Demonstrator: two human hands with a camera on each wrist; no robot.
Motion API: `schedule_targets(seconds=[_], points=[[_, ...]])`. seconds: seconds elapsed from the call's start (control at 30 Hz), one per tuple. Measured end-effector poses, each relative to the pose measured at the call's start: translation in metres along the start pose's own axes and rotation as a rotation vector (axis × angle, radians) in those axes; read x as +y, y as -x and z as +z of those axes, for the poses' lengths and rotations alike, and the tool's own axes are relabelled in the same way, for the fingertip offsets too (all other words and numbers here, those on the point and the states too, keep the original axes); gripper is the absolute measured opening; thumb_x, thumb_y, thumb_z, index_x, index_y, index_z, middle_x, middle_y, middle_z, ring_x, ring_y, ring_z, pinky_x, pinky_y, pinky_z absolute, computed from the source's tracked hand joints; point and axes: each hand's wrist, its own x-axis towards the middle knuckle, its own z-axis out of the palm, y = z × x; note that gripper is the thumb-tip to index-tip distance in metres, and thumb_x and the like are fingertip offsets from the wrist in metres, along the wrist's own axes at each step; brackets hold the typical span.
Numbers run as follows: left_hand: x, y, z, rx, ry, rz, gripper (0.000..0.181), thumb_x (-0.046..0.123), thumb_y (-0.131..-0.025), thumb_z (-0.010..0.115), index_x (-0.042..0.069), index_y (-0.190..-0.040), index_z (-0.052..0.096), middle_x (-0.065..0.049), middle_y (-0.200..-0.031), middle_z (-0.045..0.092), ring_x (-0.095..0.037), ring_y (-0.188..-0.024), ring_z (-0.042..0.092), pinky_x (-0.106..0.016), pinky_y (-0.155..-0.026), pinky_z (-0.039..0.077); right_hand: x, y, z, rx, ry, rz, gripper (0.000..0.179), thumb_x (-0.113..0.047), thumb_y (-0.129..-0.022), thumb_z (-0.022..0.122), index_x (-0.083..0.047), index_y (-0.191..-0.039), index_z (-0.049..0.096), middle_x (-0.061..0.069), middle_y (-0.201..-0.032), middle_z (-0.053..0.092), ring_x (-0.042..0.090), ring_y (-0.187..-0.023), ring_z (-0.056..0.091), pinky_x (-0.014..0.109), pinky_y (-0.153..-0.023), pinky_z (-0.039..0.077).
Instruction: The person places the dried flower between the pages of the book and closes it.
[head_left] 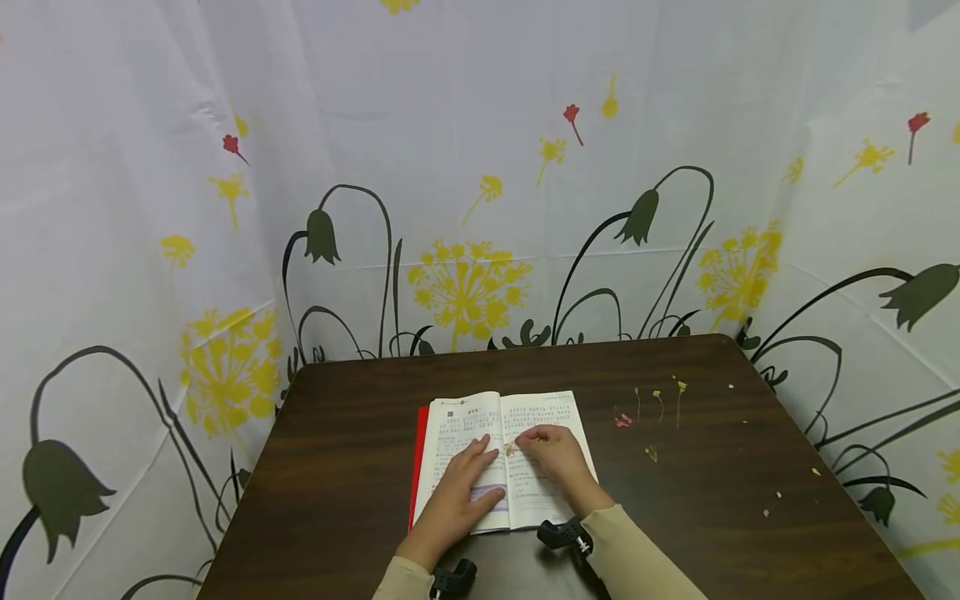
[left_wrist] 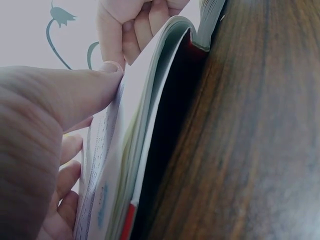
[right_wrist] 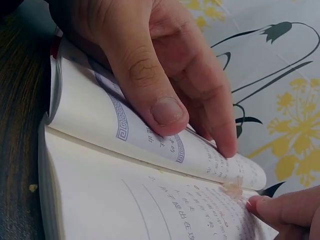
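Observation:
An open book [head_left: 465, 421] with printed pages lies on the table. My left hand [head_left: 462, 486] rests spread on its left page, and the thumb [right_wrist: 167, 111] touches the page near a purple band. Over the right page, my right hand [head_left: 555, 457] has thumb and forefinger brought together, pinching a small pale dried flower [right_wrist: 233, 189]. The flower head lies by the book's middle fold; its stem is mostly hidden by the fingers. In the left wrist view, the right hand [left_wrist: 142, 25] appears beyond the page edge with curled fingers.
Several thin dried flowers [head_left: 680, 404] with yellow heads lie right of the book on the dark wooden table [head_left: 337, 467]. Near them are a pinkish-red blossom [head_left: 623, 421] and a small yellowish sprig [head_left: 651, 452]. Pale petal bits [head_left: 778, 495] are scattered farther right. A flower-printed curtain hangs behind.

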Motion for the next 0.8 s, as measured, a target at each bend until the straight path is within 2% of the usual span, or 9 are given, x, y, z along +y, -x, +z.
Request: schedule_targets(seconds=[0.17, 0.37, 0.47, 0.53, 0.67, 0.73, 0.8], points=[[0.000, -0.001, -0.001, -0.007, 0.009, -0.004, 0.065, 0.035, -0.099, 0.080, 0.019, -0.158, 0.058, 0.002, -0.177, 0.039, -0.031, -0.166, 0.034, -0.059, -0.132, 0.033, 0.004, -0.004, -0.004, -0.081, 0.029, -0.023, 0.011, -0.022, -0.095, 0.079, -0.011, -0.093, 0.084, 0.001, -0.087, 0.076, 0.014, -0.073, 0.060, 0.027, -0.063, 0.047], [0.000, 0.000, -0.001, 0.006, 0.005, -0.010, 0.063, 0.036, -0.099, 0.080, 0.018, -0.156, 0.060, 0.001, -0.176, 0.042, -0.032, -0.164, 0.037, -0.060, -0.131, 0.035, 0.012, -0.002, -0.016, -0.115, 0.065, -0.098, 0.011, -0.023, -0.101, 0.074, -0.013, -0.097, 0.078, -0.004, -0.075, 0.061, 0.011, -0.067, 0.053, 0.025, -0.060, 0.043], [0.001, -0.001, 0.000, 0.011, 0.012, -0.020, 0.063, 0.036, -0.099, 0.081, 0.018, -0.155, 0.060, 0.000, -0.176, 0.042, -0.032, -0.164, 0.036, -0.060, -0.131, 0.034, 0.011, 0.006, -0.028, -0.178, 0.062, -0.116, 0.009, -0.017, -0.102, 0.073, -0.010, -0.107, 0.075, -0.002, -0.072, 0.058, 0.011, -0.058, 0.052, 0.025, -0.054, 0.041], [0.002, -0.002, 0.000, 0.015, 0.004, -0.023, 0.063, 0.036, -0.099, 0.081, 0.018, -0.155, 0.060, 0.000, -0.175, 0.043, -0.032, -0.164, 0.037, -0.060, -0.131, 0.035, 0.010, 0.014, -0.038, -0.235, 0.073, -0.125, 0.021, -0.011, -0.101, 0.073, -0.009, -0.122, 0.074, 0.002, -0.071, 0.059, 0.013, -0.052, 0.052, 0.026, -0.048, 0.040], [0.004, -0.004, 0.001, 0.021, -0.008, -0.025, 0.064, 0.036, -0.097, 0.082, 0.018, -0.154, 0.061, 0.000, -0.175, 0.044, -0.032, -0.163, 0.039, -0.060, -0.130, 0.036, 0.011, 0.029, -0.056, -0.268, 0.239, -0.180, 0.053, -0.006, -0.095, 0.079, -0.015, -0.147, 0.067, 0.002, -0.075, 0.061, 0.011, -0.054, 0.052, 0.025, -0.047, 0.040], [0.004, -0.003, 0.001, 0.020, -0.010, -0.026, 0.064, 0.035, -0.097, 0.083, 0.018, -0.154, 0.061, -0.001, -0.174, 0.044, -0.032, -0.163, 0.039, -0.060, -0.130, 0.036, 0.015, 0.037, -0.065, -0.250, 0.341, -0.212, 0.059, -0.007, -0.093, 0.083, -0.017, -0.149, 0.067, -0.001, -0.075, 0.060, 0.008, -0.058, 0.051, 0.024, -0.051, 0.041], [0.004, -0.003, 0.001, 0.014, -0.006, -0.027, 0.065, 0.035, -0.096, 0.083, 0.018, -0.154, 0.061, -0.001, -0.174, 0.044, -0.032, -0.163, 0.039, -0.060, -0.131, 0.036, 0.021, 0.044, -0.074, -0.232, 0.422, -0.235, 0.056, -0.011, -0.091, 0.086, -0.018, -0.144, 0.071, -0.004, -0.074, 0.058, 0.007, -0.060, 0.049, 0.023, -0.055, 0.040]])
